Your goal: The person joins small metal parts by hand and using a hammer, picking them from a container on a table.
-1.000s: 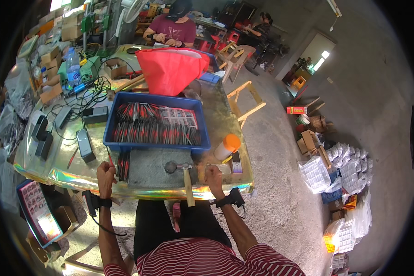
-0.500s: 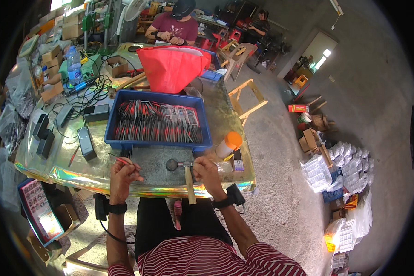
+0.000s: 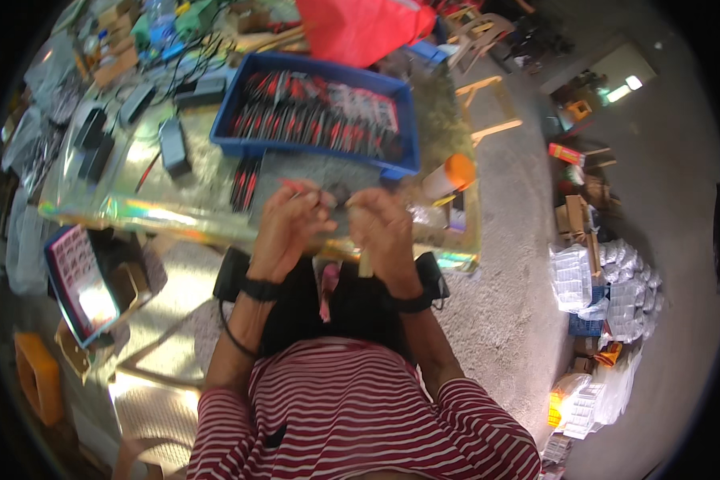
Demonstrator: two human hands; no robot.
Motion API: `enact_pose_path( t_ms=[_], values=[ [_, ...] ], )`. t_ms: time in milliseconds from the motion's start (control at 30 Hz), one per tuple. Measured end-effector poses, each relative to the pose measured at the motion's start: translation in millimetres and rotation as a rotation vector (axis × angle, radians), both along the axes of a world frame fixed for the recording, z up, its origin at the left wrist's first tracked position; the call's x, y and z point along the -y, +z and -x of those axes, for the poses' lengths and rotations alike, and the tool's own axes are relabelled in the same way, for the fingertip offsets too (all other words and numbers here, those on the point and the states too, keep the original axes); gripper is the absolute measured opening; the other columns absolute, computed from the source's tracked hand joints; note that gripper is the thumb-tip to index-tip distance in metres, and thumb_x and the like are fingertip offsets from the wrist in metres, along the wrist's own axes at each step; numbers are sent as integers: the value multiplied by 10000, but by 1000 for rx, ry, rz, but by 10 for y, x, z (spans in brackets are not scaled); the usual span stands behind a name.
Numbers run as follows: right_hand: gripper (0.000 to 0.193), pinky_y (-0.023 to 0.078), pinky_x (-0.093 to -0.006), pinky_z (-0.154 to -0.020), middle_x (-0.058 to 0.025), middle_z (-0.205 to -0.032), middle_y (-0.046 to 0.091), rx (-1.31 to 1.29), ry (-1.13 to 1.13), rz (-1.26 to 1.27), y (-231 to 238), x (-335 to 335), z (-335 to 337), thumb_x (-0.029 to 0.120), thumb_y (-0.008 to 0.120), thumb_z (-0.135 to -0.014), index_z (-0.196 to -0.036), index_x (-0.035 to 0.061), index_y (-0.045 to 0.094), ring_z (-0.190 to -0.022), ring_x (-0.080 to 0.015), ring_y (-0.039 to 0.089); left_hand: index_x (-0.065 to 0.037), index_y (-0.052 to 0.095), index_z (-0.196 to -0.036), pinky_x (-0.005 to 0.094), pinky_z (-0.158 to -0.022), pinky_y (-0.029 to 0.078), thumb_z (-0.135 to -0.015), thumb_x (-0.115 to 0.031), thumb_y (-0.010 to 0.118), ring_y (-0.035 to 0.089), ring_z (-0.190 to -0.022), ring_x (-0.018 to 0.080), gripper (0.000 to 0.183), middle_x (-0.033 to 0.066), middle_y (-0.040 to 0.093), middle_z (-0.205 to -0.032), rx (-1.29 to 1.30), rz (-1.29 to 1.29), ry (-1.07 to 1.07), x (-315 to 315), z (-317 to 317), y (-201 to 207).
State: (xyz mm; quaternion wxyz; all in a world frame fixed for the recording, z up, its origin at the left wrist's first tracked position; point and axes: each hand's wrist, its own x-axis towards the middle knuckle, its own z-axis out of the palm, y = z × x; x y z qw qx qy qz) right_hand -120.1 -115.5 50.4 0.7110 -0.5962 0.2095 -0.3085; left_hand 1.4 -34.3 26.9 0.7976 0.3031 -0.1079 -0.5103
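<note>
My left hand is closed in a pinch on a slim red-and-dark piece, held above the table's front edge. Close to its right, my right hand has its fingers drawn together; blur hides anything small between them. A hammer lies mostly covered by my right hand, its pale handle showing below. Beneath my hands is a grey metal plate. Several slim red-and-black pieces lie beside the plate's left edge. Beyond the plate, a blue tray holds rows of similar red-and-black pieces.
An orange-capped bottle stands at the table's right. Grey blocks and a thin red stick lie to the left. A red bag stands behind the tray. Below the table's left edge is an open box.
My head view has tipped downward and turned. My left hand has moved right with the slim piece, so both hands are now close together. The hammer is more covered by my right hand.
</note>
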Motion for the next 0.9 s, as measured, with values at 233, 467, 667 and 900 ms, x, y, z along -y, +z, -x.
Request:
enact_pose_path(
  t_ms=[233,467,667,900],
  values=[
    [97,323,-171,-419,-9,-667,491,105,12,-143,-73,-108,-8,12,491,-784,-872,-12,525,-478,-41,403,12,481,-919,281,-618,509,-813,-37,454,533,-694,166,120,104,542,-812,-207,160,-93,-35,97,-145],
    [157,300,-159,-396,-25,-743,508,140,26,-140,-113,-87,10,-22,479,-756,-910,-22,507,-482,-34,405,29,490,-916,272,-615,509,-810,-31,451,530,-681,168,128,104,542,-790,-306,188,-130,-18,131,-181],
    [165,293,-157,-386,-26,-733,503,101,-1,-113,-114,-61,14,-43,468,-740,-898,-22,509,-482,-30,406,26,495,-908,263,-599,509,-806,-30,455,529,-670,156,123,110,551,-794,-298,209,-159,24,134,-216],
    [171,293,-158,-386,-21,-735,505,78,-16,-105,-152,-61,31,-53,468,-730,-894,-26,510,-491,-22,406,24,494,-902,251,-557,509,-791,-37,477,533,-631,135,127,99,548,-758,-143,88,-115,10,120,-120]
  ],
)
